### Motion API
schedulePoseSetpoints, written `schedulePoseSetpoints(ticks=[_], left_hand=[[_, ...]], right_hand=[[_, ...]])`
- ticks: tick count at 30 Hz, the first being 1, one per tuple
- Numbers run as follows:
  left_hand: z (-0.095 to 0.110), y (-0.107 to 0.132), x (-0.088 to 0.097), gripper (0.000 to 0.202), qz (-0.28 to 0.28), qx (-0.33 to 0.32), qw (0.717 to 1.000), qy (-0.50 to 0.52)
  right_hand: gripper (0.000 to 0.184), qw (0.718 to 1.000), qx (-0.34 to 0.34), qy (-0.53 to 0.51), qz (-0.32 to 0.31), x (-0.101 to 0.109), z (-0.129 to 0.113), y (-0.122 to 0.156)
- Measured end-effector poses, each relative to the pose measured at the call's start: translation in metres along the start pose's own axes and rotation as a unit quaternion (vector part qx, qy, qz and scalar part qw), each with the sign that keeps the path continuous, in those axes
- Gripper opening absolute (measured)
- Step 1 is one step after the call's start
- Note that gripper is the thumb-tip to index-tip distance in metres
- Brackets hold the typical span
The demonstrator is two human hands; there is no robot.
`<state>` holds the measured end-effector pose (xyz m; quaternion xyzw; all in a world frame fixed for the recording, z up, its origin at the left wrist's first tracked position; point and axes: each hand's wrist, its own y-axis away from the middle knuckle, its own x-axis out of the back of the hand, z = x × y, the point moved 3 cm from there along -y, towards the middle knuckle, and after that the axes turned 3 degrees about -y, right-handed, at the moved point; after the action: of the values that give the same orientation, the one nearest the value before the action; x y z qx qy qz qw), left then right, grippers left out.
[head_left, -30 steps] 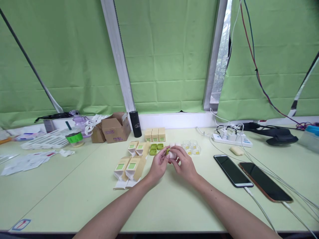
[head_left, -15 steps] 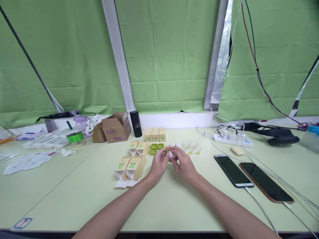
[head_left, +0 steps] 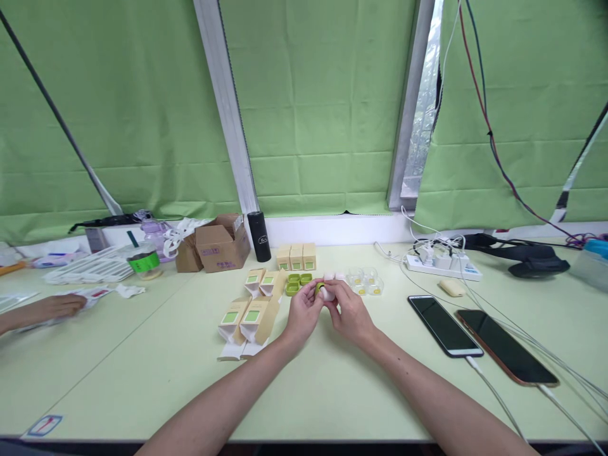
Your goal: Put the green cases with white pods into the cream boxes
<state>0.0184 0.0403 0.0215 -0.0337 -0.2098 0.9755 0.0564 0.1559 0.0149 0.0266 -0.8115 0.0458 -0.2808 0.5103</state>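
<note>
Co-worker's hand point(head_left: 61, 306) newly at left

The pale table point(head_left: 118, 386) bears boxes point(head_left: 255, 315) and phones point(head_left: 445, 326).

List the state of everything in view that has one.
Green-and-white item: held between left hand and right hand
Front cartons: ends open
Back cartons: standing in a row
Green containers: open
Clear containers: unclear if open
Cardboard box: open
Black bottle: upright
Cup: upright, straw in
Two phones: screens dark, cables plugged in
Power strip: plugs inserted
Green blinds: lowered
Other person's hand: over white sheets
</note>
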Motion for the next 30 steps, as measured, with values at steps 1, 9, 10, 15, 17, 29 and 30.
schedulePoseSetpoints(ticks=[1, 9, 10, 15, 17, 29, 30], left_hand=[[0.0, 0.0, 0.0, 0.043, -0.001, 0.005, 1.0, 0.002], [0.005, 0.002, -0.003, 0.044, 0.006, 0.015, 1.0, 0.021], [0.005, 0.002, -0.003, 0.044, 0.007, 0.014, 1.0, 0.019], [0.005, 0.004, -0.003, 0.044, 0.016, 0.013, 0.999, 0.025], [0.003, 0.004, -0.003, 0.044, 0.024, 0.01, 0.999, 0.03], [-0.001, 0.006, -0.002, 0.057, -0.06, 0.011, 0.997, 0.056], [-0.002, 0.006, -0.001, 0.059, -0.062, 0.012, 0.997, 0.053]], right_hand=[[0.028, 1.0, 0.001, 0.0, 0.002, 0.0, 0.0, 0.0], [0.026, 1.0, 0.014, 0.001, 0.01, 0.001, -0.004, -0.002], [0.026, 1.0, 0.015, -0.001, 0.01, 0.001, -0.004, -0.003], [0.025, 1.0, 0.014, 0.002, 0.016, 0.001, -0.004, -0.003], [0.024, 1.0, 0.017, 0.004, 0.019, 0.001, -0.005, -0.003], [0.036, 1.0, -0.007, -0.016, 0.016, 0.0, 0.007, 0.006], [0.039, 1.0, -0.006, -0.01, 0.013, -0.001, 0.008, 0.008]])
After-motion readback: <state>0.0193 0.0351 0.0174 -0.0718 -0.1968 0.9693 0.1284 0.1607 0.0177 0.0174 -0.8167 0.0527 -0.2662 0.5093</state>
